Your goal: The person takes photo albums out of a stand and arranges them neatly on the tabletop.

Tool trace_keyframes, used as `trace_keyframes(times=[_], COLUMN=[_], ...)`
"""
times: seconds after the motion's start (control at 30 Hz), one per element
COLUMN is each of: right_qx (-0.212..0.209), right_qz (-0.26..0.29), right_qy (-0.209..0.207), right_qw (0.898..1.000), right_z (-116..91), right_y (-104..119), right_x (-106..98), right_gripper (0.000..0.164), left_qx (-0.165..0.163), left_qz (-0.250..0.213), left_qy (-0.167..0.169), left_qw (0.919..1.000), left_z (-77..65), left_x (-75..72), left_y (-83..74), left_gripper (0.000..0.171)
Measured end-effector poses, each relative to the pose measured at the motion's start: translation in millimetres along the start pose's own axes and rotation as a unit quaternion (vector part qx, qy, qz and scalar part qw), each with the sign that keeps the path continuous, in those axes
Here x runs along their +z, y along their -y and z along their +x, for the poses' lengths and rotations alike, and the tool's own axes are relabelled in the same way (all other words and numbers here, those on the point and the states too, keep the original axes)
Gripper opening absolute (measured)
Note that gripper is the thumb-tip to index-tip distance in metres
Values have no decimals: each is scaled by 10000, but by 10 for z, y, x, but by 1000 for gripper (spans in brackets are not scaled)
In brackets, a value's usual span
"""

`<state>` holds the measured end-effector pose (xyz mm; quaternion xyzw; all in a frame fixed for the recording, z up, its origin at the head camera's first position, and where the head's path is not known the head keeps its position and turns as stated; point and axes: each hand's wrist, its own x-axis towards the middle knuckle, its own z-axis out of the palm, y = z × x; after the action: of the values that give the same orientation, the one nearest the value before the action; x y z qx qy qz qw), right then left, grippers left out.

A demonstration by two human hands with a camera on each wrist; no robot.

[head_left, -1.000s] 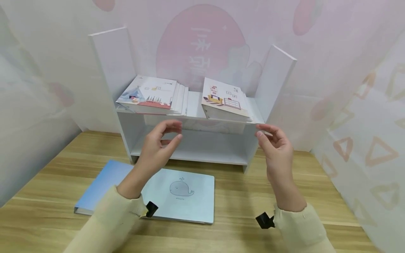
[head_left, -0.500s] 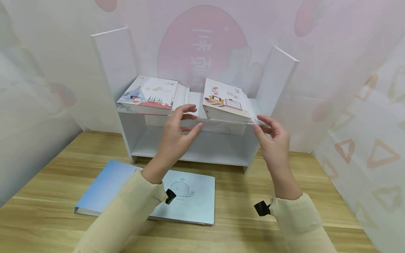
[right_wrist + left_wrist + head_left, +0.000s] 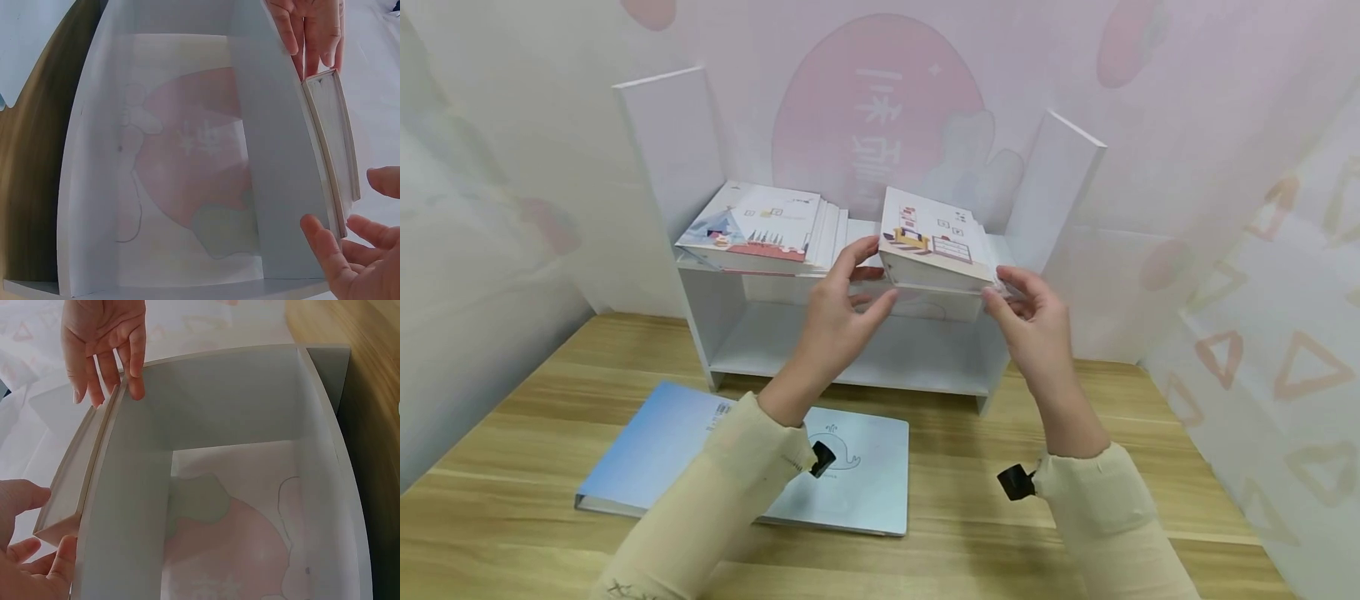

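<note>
On the right part of the upper shelf lies a stack of books, topped by a thick white book (image 3: 936, 237) with a drawn yellow and red cover. My left hand (image 3: 842, 312) is at its left edge, fingertips right by the corner and thumb below. My right hand (image 3: 1033, 317) is at the stack's right front corner, fingers and thumb bent around the edge with a gap between them. In the left wrist view the book's pale side (image 3: 72, 478) shows between both hands. The right wrist view shows the book's page edges (image 3: 331, 134) along the shelf board.
A white shelf unit (image 3: 850, 375) with tall side panels stands against the wall. Another white book stack (image 3: 760, 225) lies on its upper left. On the wooden table (image 3: 955, 500) lie a blue binder (image 3: 655, 450) and a pale whale-print folder (image 3: 857, 500), partly under the left sleeve.
Both hands have moved up to the right-hand book stack. The left went right and upward to its left edge; the right moved left and upward to its right corner. The books stay put.
</note>
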<state>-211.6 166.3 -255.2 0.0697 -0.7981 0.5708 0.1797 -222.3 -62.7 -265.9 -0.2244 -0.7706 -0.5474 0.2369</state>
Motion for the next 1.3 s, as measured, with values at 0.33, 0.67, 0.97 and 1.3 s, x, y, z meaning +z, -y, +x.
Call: trace_keyframes(times=[0.33,0.67,0.97,1.3], right_qx=[-106,-302,-407,-149], right_qz=[-337,-267,109,-18], right_qy=[38,-93,-364,-916], right_qw=[9994,9991,9985,9957], right_z=[5,-62,-133,-138], right_y=[-30,-54,-30,-17], right_x=[28,24,46,59], right_gripper=[41,36,30,35], left_qx=[-20,318,463,-83], left_qz=[-313,-218,-250,18], left_qy=[-344,-802,-957,-587], left_qw=[9989,9960,9940,9982], left_z=[36,-65,-143,-56], left_x=[104,153,136,121], left_y=[22,-2,-30,-43], left_gripper=[57,48,45,43])
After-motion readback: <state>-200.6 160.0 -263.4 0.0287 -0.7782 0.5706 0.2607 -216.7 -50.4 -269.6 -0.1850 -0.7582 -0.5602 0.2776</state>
